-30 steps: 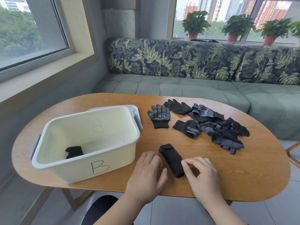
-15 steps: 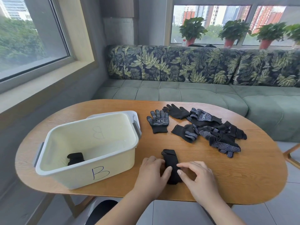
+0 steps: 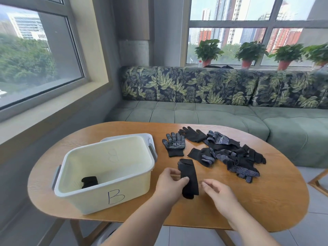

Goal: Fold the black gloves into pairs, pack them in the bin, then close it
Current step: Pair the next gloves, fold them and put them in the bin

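A folded black glove pair lies lengthwise on the wooden table in front of me. My left hand grips its left edge, thumb on top of the fabric. My right hand hovers just right of it, fingers loosely curled, holding nothing. A cream bin marked "B" stands at the left with one folded black pair inside. A single dotted glove lies flat behind the folded pair. Several loose gloves are heaped to the right.
The bin's lid lies under or behind the bin at its far side. A green sofa with leaf-print cushions runs behind the table. Potted plants stand on the window sill. A wooden chair leg shows at far right.
My left hand has taken hold of the folded pair's edge. My right hand has come off the pair and drawn back to the right. The camera has tilted upward.
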